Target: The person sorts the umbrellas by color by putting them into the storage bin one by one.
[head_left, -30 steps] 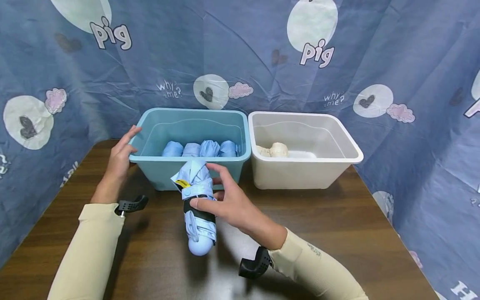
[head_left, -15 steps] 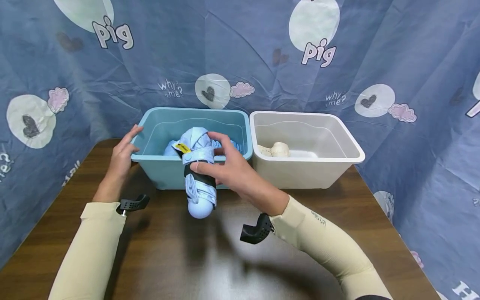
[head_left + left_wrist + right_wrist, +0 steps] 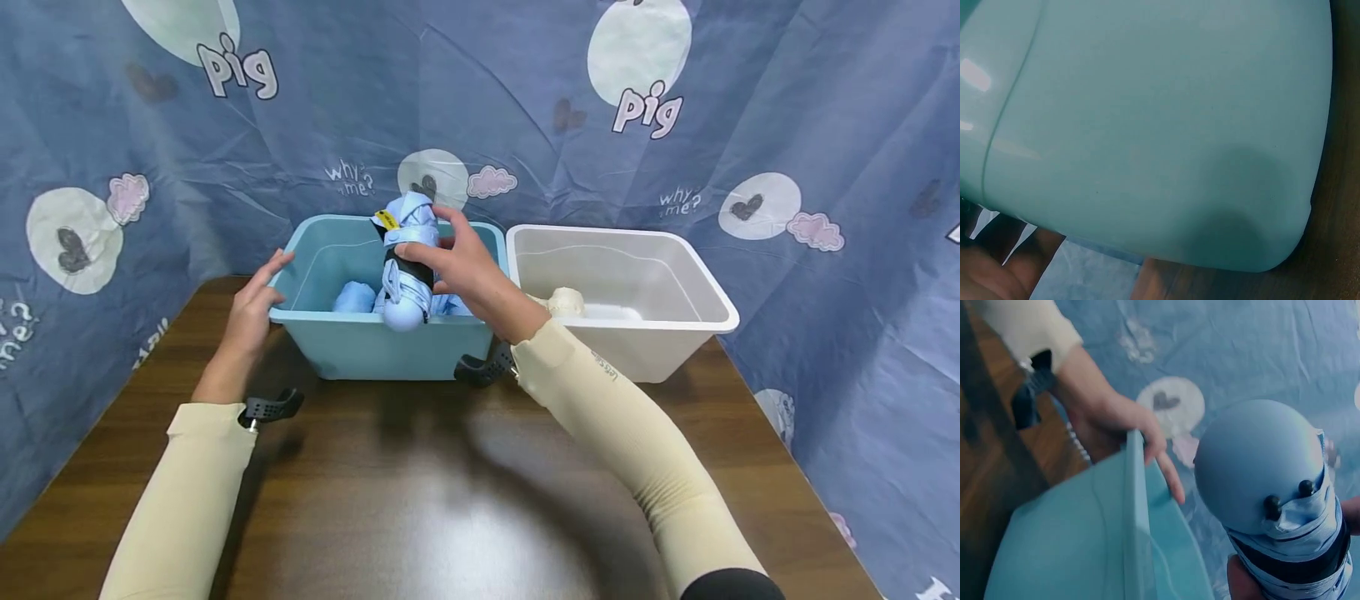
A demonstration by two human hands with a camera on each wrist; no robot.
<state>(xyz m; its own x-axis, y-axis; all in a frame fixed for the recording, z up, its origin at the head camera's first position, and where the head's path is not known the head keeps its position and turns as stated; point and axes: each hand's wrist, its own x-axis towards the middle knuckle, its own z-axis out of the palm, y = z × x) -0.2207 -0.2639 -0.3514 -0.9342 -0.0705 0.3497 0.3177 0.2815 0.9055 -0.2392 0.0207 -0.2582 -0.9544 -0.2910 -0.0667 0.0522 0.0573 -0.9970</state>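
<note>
My right hand (image 3: 467, 265) holds a folded light-blue umbrella (image 3: 405, 290) with a black band round its middle and a small yellow label near its far end. Its smooth rounded handle end (image 3: 1254, 462) fills much of the right wrist view. The umbrella is over the blue bin (image 3: 375, 346), its rounded end nearest me, overlapping the front rim in the head view. At the bin's left end my left hand (image 3: 249, 312) grips the rim, fingers reaching over the edge. Inside lie light-blue bundles (image 3: 354, 297), partly hidden by the held umbrella.
A white bin (image 3: 630, 354) stands close to the right of the blue one, with cream bundles (image 3: 566, 302) at its left. Both bins are on the brown wooden table (image 3: 360, 500). Behind hangs a blue printed cloth (image 3: 517, 100).
My right hand has carried the umbrella up and away from me, from in front of the blue bin to over its opening. The left hand stays on the rim.
</note>
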